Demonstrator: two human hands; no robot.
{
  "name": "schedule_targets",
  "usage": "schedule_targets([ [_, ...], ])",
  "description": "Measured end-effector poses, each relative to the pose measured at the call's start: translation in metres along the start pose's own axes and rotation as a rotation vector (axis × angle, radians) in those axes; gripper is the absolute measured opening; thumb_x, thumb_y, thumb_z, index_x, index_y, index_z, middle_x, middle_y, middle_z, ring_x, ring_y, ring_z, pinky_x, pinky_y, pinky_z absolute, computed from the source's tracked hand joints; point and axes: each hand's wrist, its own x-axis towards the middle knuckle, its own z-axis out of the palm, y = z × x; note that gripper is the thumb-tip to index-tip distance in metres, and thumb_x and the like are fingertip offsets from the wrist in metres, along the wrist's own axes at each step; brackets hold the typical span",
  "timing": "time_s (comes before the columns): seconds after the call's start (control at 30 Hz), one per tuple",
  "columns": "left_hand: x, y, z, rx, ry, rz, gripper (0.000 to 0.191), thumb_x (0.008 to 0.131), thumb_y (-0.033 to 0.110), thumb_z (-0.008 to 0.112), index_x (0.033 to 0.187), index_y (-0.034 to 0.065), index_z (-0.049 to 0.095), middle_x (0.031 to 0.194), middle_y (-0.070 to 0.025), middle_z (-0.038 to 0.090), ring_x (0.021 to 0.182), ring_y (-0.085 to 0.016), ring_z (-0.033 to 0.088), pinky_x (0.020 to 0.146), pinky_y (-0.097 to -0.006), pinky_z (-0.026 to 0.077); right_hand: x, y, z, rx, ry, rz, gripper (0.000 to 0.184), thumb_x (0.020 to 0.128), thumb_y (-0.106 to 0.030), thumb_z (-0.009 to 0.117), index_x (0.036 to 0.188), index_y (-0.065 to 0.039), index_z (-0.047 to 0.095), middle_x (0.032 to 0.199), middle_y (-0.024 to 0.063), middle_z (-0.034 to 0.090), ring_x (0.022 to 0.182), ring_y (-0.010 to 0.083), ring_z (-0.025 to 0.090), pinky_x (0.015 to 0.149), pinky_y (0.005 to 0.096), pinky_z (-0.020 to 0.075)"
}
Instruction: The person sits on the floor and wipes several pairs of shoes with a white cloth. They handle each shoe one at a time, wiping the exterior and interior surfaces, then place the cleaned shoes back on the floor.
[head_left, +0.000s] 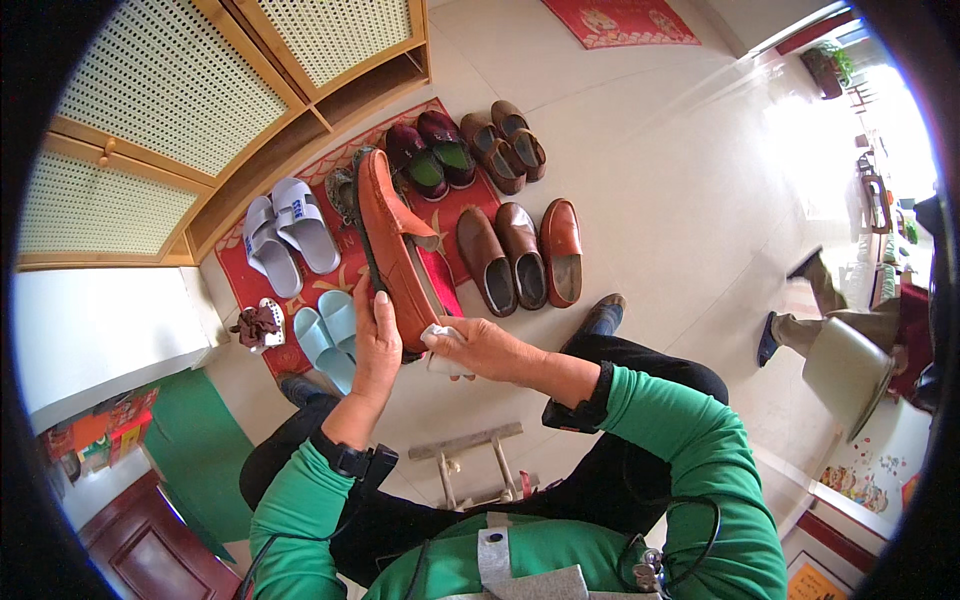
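Observation:
An orange-brown leather loafer (386, 232) is held up before me, toe pointing away. My left hand (379, 341) grips its left side near the sole, thumb up. At the heel, my right hand (495, 349) pinches a crumpled white cloth or tissue (450, 364) against the leather. On the floor to the right stands a similar reddish-brown loafer (562, 247), beside a pair of darker brown slip-ons (484, 247). Light blue slippers (319, 341) lie just left of my left hand. The held loafer partly hides a patterned shoe (341, 195) behind it.
A red mat (476, 214) carries grey-white slides (304, 225) and dark red shoes (450, 150); brown strap shoes (510, 142) stand by its edge. A wooden cabinet (307, 112) borders the left. Below me is a wooden stool (465, 442). Another person's legs (802, 330) are at right.

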Motion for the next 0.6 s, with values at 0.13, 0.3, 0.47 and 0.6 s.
schedule_targets([
  [0.13,0.000,0.003,0.001,0.005,-0.064,0.018,0.052,0.109,0.035,0.040,0.151,0.0040,0.032,0.133,-0.0179,0.054,0.117,-0.027,0.057,0.099,-0.0345,0.046,0.004,0.003,-0.012,-0.046,0.099,-0.154,0.031,0.104,-0.031,0.057,0.116,-0.004,0.063,0.082,-0.0006,0.059,0.072,0.0085,0.058,0.061,0.0281,0.0524],
  [0.3,0.011,0.012,-0.012,-0.297,-0.115,-0.199,0.049,0.108,0.028,0.047,0.151,0.0085,0.033,0.104,-0.0080,0.057,0.089,-0.012,0.066,0.060,-0.0239,0.058,0.015,0.015,-0.066,-0.123,0.322,-0.395,0.022,0.101,-0.021,0.062,0.114,-0.003,0.064,0.093,-0.0009,0.063,0.087,0.0072,0.060,0.075,0.0247,0.0515],
  [0.47,0.023,0.018,-0.043,-0.269,-0.073,-0.232,0.051,0.108,0.034,0.048,0.149,0.0047,0.037,0.124,-0.0176,0.060,0.100,-0.022,0.067,0.076,-0.0327,0.058,0.017,0.034,-0.174,-0.453,0.637,-0.225,0.028,0.101,-0.024,0.057,0.118,-0.003,0.066,0.105,0.0168,0.071,0.092,0.0229,0.070,0.080,0.0335,0.0551],
  [0.6,0.022,0.020,-0.050,-0.277,-0.058,-0.200,0.050,0.108,0.032,0.047,0.147,0.0027,0.038,0.124,-0.0178,0.060,0.100,-0.022,0.067,0.077,-0.0324,0.057,0.013,0.078,-0.255,-0.388,0.930,0.066,0.039,0.097,-0.038,0.060,0.117,-0.005,0.068,0.100,0.0201,0.072,0.086,0.0301,0.072,0.076,0.0407,0.0566],
])
